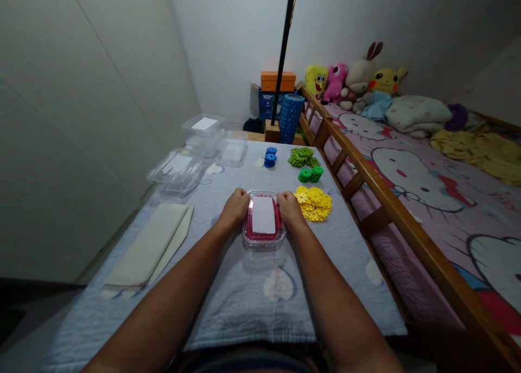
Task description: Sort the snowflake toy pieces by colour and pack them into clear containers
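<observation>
A clear plastic container (264, 241) with its lid on stands in the middle of the cloth-covered table. Red pieces show through its walls, and a white paper label (263, 214) lies on the lid. My left hand (236, 207) grips its left far corner with curled fingers. On the opposite side, my right hand (290, 209) grips the right far corner the same way. Just beyond my right hand lies a pile of yellow flower-shaped pieces (315, 203). My fingertips are partly hidden against the container's edges.
Clear containers (176, 169) with white labels stand at the far left, near folded beige cloth or paper (152, 245). Green discs (310, 174), light green pieces (302, 157) and blue discs (270, 158) lie farther back. A wooden bed rail (366, 185) borders the right side.
</observation>
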`<state>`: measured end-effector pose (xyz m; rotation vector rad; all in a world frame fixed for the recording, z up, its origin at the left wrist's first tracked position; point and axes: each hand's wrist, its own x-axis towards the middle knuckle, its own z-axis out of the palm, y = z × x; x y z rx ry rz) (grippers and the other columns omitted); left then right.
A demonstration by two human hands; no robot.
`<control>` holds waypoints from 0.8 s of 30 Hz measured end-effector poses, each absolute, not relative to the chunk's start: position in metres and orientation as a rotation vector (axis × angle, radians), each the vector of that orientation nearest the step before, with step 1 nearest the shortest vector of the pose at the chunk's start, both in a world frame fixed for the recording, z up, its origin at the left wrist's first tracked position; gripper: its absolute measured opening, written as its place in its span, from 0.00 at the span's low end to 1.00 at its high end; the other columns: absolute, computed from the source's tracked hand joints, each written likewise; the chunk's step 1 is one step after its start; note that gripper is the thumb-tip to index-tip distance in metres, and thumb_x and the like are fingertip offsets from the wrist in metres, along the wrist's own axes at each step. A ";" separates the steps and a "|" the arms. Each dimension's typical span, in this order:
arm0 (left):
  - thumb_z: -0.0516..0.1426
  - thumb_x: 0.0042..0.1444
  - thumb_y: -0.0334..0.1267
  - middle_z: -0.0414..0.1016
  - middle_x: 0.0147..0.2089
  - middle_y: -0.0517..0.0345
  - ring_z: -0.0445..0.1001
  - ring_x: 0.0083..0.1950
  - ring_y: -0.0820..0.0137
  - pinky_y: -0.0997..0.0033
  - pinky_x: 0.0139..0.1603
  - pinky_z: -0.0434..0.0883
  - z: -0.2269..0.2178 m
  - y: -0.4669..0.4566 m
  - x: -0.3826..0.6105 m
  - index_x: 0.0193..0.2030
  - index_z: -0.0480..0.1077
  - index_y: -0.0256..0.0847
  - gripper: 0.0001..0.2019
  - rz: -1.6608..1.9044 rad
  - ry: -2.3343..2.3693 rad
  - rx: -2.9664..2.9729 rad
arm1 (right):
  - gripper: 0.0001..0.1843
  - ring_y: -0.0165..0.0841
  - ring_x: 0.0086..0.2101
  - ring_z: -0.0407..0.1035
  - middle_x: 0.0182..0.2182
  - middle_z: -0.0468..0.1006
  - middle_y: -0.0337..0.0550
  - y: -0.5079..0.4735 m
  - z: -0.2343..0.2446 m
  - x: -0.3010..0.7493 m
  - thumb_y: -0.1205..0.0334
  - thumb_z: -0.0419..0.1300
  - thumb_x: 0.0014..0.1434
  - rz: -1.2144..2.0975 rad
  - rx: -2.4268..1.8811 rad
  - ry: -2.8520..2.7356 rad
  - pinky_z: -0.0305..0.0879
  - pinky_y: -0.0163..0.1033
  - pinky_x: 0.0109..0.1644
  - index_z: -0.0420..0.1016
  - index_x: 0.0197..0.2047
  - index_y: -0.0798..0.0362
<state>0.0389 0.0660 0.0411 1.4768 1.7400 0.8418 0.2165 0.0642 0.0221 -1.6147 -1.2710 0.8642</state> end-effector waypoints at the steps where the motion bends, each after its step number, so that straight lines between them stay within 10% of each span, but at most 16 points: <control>1: 0.50 0.61 0.38 0.71 0.31 0.59 0.69 0.35 0.66 0.69 0.35 0.62 0.041 0.066 0.040 0.33 0.65 0.43 0.06 0.854 1.748 1.475 | 0.11 0.31 0.30 0.63 0.24 0.69 0.32 0.064 0.022 0.217 0.54 0.54 0.58 0.861 -1.611 -1.273 0.56 0.36 0.36 0.66 0.27 0.50; 15: 0.50 0.62 0.38 0.71 0.33 0.57 0.70 0.36 0.65 0.68 0.36 0.61 0.040 0.060 0.040 0.36 0.66 0.42 0.06 0.904 1.778 1.519 | 0.17 0.34 0.25 0.69 0.23 0.73 0.33 0.017 0.026 0.215 0.46 0.57 0.57 1.121 -1.544 -1.122 0.59 0.35 0.28 0.68 0.42 0.49; 24: 0.50 0.65 0.50 0.72 0.27 0.61 0.75 0.31 0.64 0.69 0.31 0.63 0.044 0.007 0.031 0.57 0.64 0.40 0.19 0.784 1.573 1.452 | 0.19 0.37 0.29 0.73 0.26 0.77 0.39 -0.033 0.039 0.214 0.43 0.51 0.64 0.894 -1.700 -1.234 0.61 0.36 0.31 0.70 0.42 0.50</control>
